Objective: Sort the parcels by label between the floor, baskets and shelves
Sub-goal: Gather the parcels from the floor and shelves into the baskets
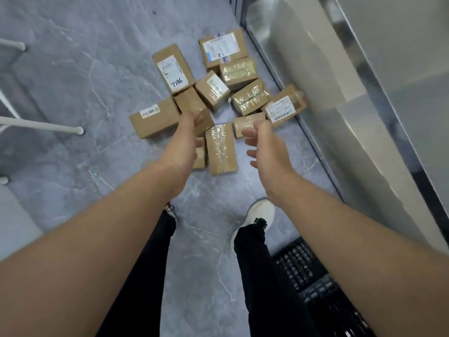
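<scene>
The grey marbled floor (85, 81) carries a cluster of brown cardboard parcels (211, 90). A black slotted plastic basket (306, 271) sits by the right leg. One tape-wrapped brown parcel (221, 148) lies between the hands — long axis pointing away from the person. Left hand (187, 135) and right hand (264, 144) flank it, fingers loosely spread, holding nothing — the left is nearer.

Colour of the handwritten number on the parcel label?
Black marker: the handwritten number sits on a white label on a brown cardboard parcel. Head view.
</scene>
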`<state>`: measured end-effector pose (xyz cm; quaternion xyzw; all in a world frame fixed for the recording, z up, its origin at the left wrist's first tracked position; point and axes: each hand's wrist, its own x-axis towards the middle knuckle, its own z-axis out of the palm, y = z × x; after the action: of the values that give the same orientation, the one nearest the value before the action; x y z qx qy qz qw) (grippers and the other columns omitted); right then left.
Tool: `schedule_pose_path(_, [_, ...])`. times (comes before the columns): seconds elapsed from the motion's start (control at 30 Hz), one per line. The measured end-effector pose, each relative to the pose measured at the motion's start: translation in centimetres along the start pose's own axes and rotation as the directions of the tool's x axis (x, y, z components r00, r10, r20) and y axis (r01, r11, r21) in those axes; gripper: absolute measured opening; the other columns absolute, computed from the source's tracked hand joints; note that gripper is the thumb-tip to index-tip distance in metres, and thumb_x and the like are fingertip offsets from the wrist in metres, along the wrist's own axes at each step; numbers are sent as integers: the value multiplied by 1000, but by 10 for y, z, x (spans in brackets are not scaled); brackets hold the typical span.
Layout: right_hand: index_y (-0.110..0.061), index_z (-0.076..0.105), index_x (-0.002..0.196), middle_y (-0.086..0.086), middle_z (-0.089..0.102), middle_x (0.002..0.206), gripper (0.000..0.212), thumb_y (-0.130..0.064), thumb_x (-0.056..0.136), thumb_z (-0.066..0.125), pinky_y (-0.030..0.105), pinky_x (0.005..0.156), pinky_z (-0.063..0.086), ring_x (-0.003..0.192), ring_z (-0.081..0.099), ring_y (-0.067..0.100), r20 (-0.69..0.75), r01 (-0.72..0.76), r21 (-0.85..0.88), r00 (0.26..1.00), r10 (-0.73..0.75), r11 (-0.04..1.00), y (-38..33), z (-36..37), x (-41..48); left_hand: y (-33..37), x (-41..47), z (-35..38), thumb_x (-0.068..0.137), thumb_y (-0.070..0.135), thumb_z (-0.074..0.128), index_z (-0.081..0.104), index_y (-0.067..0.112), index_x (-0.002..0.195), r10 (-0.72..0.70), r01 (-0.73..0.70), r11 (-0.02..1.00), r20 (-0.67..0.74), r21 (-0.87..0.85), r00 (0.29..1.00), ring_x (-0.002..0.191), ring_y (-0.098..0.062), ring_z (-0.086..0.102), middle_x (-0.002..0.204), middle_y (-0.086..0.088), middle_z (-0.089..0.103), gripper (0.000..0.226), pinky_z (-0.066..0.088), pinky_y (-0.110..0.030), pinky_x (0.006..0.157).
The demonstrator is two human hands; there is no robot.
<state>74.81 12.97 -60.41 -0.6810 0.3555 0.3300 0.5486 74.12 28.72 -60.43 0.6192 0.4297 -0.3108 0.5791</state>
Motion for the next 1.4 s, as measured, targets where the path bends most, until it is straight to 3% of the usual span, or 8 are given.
schedule_pose_path(0.17, [-26, 72, 107, -7, 68, 102, 37, -44, 111, 40, 30, 77, 46, 98, 63, 11, -9, -71, -13, 997, 71, 997, 51, 21, 85, -44, 84, 23, 101, 57, 32, 62, 41, 115, -36, 36, 999, -2, 29, 999, 91, -9, 52, 109, 7, 61, 37, 35, -30, 77])
schedule_pose_path(0.3, [-23, 71, 107, -1, 68, 106, 39, -46, 110, 40, 32, 79, 45, 108, 64, 21, -18, -145, -25, 989, 144, 989, 94, 44, 145, -78, 154, 31, 101, 55, 33, 63, 39, 108, -97, 97, 995, -10, 17, 995, 86, -7, 52, 100, 8, 62, 35, 35, -31, 80])
schedule_pose_path(0.43, [-7, 69, 109, -4, 59, 89, 45, -42, 112, 41, 30, 72, 41, 85, 57, 13, -22, -160, -52, 987, 159, 986, 131, 63, 193, -105, 202, 38, 104, 50, 34, 59, 34, 78, -96, 97, 995, -55, 8, 994, 69, -7, 55, 62, 14, 63, 40, 36, -24, 59])
schedule_pose_path(0.67, [-26, 68, 101, -4, 69, 106, 37, -49, 109, 41, 35, 78, 46, 98, 62, 15, -32, -180, -90, 984, 178, 979, 167, 85, 252, -144, 262, 50, 103, 50, 36, 62, 33, 83, -101, 101, 995, -42, -3, 994, 80, -12, 58, 83, 7, 62, 36, 41, -29, 69])
schedule_pose_path(0.93, [-21, 71, 121, 3, 75, 121, 70, -65, 81, 33, 50, 105, 54, 114, 68, 26, -37, -155, -36, 987, 153, 987, 191, 97, 294, -170, 295, 59, 104, 49, 36, 59, 31, 78, -84, 84, 996, -24, -33, 996, 67, -3, 64, 57, 16, 68, 39, 46, -22, 56])
schedule_pose_path(1.07, [-26, 57, 105, -1, 66, 103, 43, -59, 87, 34, 39, 86, 50, 97, 60, 19, -30, -160, 1, 987, 160, 987, 207, 95, 296, -176, 296, 62, 104, 50, 35, 64, 31, 79, -95, 92, 990, -27, -106, 995, 69, -7, 72, 58, 15, 71, 43, 50, -21, 56])
schedule_pose_path(1.2, [-39, 57, 122, 4, 62, 153, 73, -78, 65, 34, 58, 116, 45, 137, 59, 29, -45, -201, 104, 977, 207, 974, 222, 86, 290, -182, 284, 59, 102, 56, 36, 68, 32, 87, -133, 127, 981, -30, -148, 991, 92, -17, 67, 63, 13, 73, 42, 47, -31, 69])
schedule_pose_path(1.4, [-22, 71, 94, -1, 69, 96, 53, -58, 104, 33, 54, 106, 53, 98, 65, 22, -84, -303, 206, 942, 325, 930, 192, 69, 241, -172, 257, 47, 104, 56, 29, 70, 30, 93, -156, 155, 969, 13, -193, 988, 86, -21, 62, 78, 3, 65, 50, 49, -33, 75])
